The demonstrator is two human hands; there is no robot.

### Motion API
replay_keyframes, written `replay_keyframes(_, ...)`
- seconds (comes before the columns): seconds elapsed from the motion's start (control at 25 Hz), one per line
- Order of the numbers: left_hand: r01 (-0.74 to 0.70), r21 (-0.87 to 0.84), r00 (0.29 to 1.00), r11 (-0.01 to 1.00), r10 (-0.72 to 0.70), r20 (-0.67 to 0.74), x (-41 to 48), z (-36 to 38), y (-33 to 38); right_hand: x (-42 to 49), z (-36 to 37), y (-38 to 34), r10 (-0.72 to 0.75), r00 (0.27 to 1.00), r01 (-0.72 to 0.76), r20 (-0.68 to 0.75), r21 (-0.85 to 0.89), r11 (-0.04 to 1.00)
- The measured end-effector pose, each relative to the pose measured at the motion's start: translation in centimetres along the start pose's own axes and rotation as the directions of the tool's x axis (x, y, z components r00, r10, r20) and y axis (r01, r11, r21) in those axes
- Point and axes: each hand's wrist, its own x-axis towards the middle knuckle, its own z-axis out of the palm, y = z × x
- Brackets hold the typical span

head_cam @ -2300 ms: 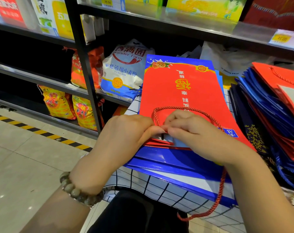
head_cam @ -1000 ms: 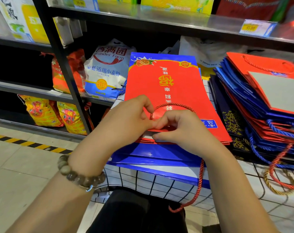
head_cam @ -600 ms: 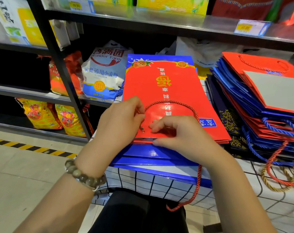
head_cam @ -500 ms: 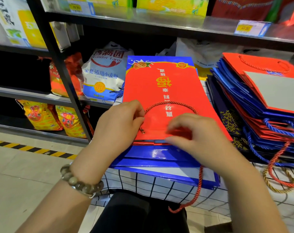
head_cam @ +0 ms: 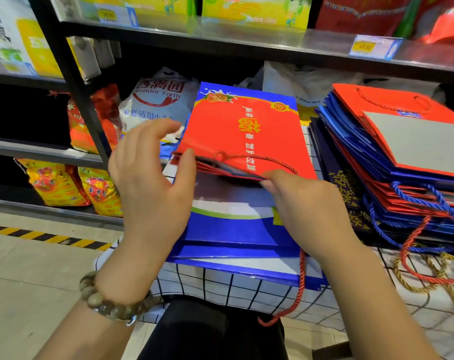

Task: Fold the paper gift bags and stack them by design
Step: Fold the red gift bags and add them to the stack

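A flat red gift bag (head_cam: 246,126) with gold lettering lies on top of the pile in front of me. Its near edge is lifted. My right hand (head_cam: 304,203) grips that edge, together with a few red layers under it, near the red rope handle (head_cam: 262,158). My left hand (head_cam: 150,183) is spread beside the bag's left corner, thumb at the raised edge, holding nothing. Under the lifted edge shows a blue and white gift bag (head_cam: 233,229), lying flat.
The pile rests on a black-and-white checked cloth (head_cam: 233,284). A tall slanted stack of blue and red bags (head_cam: 402,152) stands at the right, with loose cords (head_cam: 428,268) hanging off it. A flour sack (head_cam: 158,100) and a black shelf post (head_cam: 72,81) are at the left.
Both hands were working at the red rope handle on the flat bag. Now my right hand has lifted the red bag's near edge, baring the blue bag, and my left hand has opened.
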Motion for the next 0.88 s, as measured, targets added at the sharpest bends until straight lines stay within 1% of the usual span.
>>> replay_keyframes(0.04, 0.019, -0.091, 0.997, 0.996, -0.027, -0.079, -0.1, -0.2, -0.1, 0.7, -0.4, -0.1, 0.073, 0.993, -0.069, -0.092, 0.037, 0.997)
replay_keyframes(0.08, 0.097, -0.229, 0.993, 0.969, -0.111, -0.050, -0.1, -0.3, 0.2, 1.3, -0.8, -0.5, 0.134, 0.974, -0.119, -0.184, 0.092, 0.989)
replay_keyframes(0.12, 0.209, -0.365, 0.978, 0.907, -0.190, 0.088, 0.0, 0.0, 1.0, 1.7, -1.1, -1.0, 0.176, 0.949, -0.138, -0.262, 0.156, 0.978)
replay_keyframes(0.16, 0.323, -0.445, 0.932, 0.835, -0.200, 0.302, 0.0, 0.5, 2.1, 2.1, -1.6, -1.7, 0.202, 0.920, -0.136, -0.335, 0.209, 0.968)
replay_keyframes(0.2, 0.388, -0.476, 0.865, 0.789, -0.133, 0.484, 0.0, 1.0, 3.3, 2.4, -2.1, -2.6, 0.224, 0.889, -0.120, -0.400, 0.269, 0.956)
replay_keyframes(0.24, 0.372, -0.502, 0.822, 0.781, -0.026, 0.569, -0.1, 1.7, 4.2, 2.5, -2.4, -3.4, 0.269, 0.856, -0.106, -0.441, 0.359, 0.927)
replay_keyframes(0.28, 0.314, -0.539, 0.809, 0.782, 0.077, 0.583, -0.1, 2.3, 4.6, 2.5, -2.4, -3.8, 0.357, 0.822, -0.105, -0.444, 0.498, 0.861)
replay_keyframes(0.32, 0.246, -0.542, 0.814, 0.804, 0.132, 0.566, 0.2, 2.6, 5.0, 2.6, -2.3, -3.9, 0.479, 0.792, -0.117, -0.379, 0.675, 0.728)
replay_keyframes(0.36, 0.164, -0.494, 0.825, 0.854, 0.156, 0.543, 0.6, 2.8, 4.8, 2.6, -2.2, -4.0, 0.596, 0.764, -0.132, -0.249, 0.843, 0.522)
replay_keyframes(0.4, 0.073, -0.395, 0.832, 0.916, 0.163, 0.531, 1.1, 2.8, 4.5, 2.7, -2.0, -4.1, 0.672, 0.735, -0.138, -0.088, 0.951, 0.276)
replay_keyframes(0.44, -0.008, -0.289, 0.826, 0.957, 0.169, 0.537, 1.4, 2.8, 4.0, 2.5, -1.6, -4.1, 0.700, 0.711, -0.143, 0.066, 0.988, 0.051)
replay_keyframes(0.48, -0.050, -0.205, 0.806, 0.977, 0.161, 0.570, 1.7, 2.8, 3.4, 2.2, -1.1, -4.3, 0.694, 0.693, -0.163, 0.196, 0.980, -0.114)
replay_keyframes(0.52, -0.043, -0.162, 0.768, 0.986, 0.136, 0.625, 1.8, 2.8, 2.6, 1.8, -0.5, -4.5, 0.677, 0.674, -0.212, 0.295, 0.955, -0.206)
replay_keyframes(0.56, 0.000, -0.138, 0.712, 0.990, 0.097, 0.696, 1.8, 2.8, 2.0, 1.3, 0.0, -4.8, 0.655, 0.659, -0.289, 0.371, 0.928, -0.235)
replay_keyframes(0.6, 0.035, -0.113, 0.648, 0.993, 0.064, 0.759, 1.7, 2.9, 1.3, 0.8, 0.3, -4.7, 0.619, 0.652, -0.373, 0.438, 0.896, -0.242)
replay_keyframes(0.64, 0.036, -0.074, 0.599, 0.997, 0.038, 0.800, 1.6, 3.0, 0.5, 0.3, 0.4, -4.6, 0.555, 0.653, -0.457, 0.516, 0.852, -0.255)
replay_keyframes(0.68, 0.008, -0.023, 0.567, 1.000, 0.014, 0.823, 1.4, 3.1, -0.2, -0.1, 0.2, -4.2, 0.461, 0.649, -0.548, 0.604, 0.793, -0.267)
replay_keyframes(0.72, -0.024, 0.016, 0.551, 1.000, 0.000, 0.834, 1.3, 3.2, -0.7, -0.5, -0.3, -3.7, 0.371, 0.624, -0.654, 0.687, 0.720, -0.232)
replay_keyframes(0.76, -0.044, 0.037, 0.544, 0.998, -0.007, 0.839, 1.2, 3.2, -1.1, -0.7, -1.1, -3.1, 0.305, 0.586, -0.753, 0.751, 0.643, -0.139)
replay_keyframes(0.8, -0.051, 0.052, 0.541, 0.997, -0.016, 0.841, 1.3, 3.2, -1.2, -0.9, -1.9, -2.5, 0.261, 0.549, -0.821, 0.794, 0.571, -0.010)
replay_keyframes(0.84, -0.058, 0.080, 0.535, 0.995, -0.037, 0.844, 1.3, 3.2, -1.2, -1.1, -2.5, -1.9, 0.236, 0.531, -0.847, 0.814, 0.517, 0.121)
replay_keyframes(0.88, -0.082, 0.115, 0.526, 0.990, -0.055, 0.849, 1.3, 3.1, -1.2, -1.1, -3.0, -1.4, 0.247, 0.550, -0.832, 0.798, 0.496, 0.249)
